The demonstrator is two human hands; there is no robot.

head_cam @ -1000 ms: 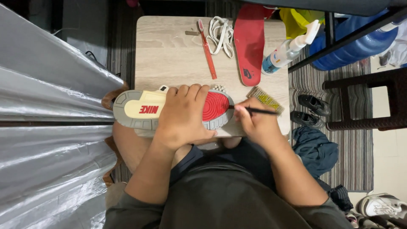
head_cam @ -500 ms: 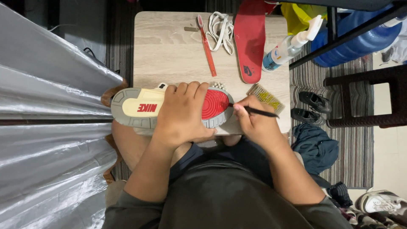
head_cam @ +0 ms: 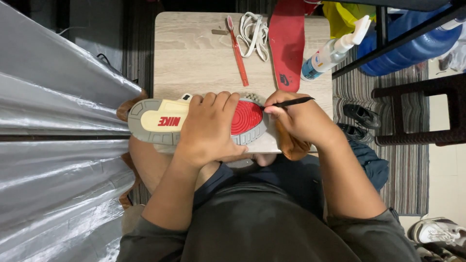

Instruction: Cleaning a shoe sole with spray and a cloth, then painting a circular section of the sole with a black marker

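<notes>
Wooden table (head_cam: 194,53): left hand (head_cam: 208,128) stays clamped over upturned sneaker (head_cam: 160,121); right hand (head_cam: 296,119), pinching thin black tool (head_cam: 293,102), has shifted onto toe edge.

matt rubber sole (head_cam: 160,121), pale wood-grain table (head_cam: 194,53), glossy curtain (head_cam: 58,145)

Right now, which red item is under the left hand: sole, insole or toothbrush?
The shoe sole: left hand presses it. Insole and toothbrush lie untouched farther up the table.

dark grey long-sleeved top, sleeves (head_cam: 160,228) pushed up past elbows; forearms, hands bare; dark shorts.
</notes>
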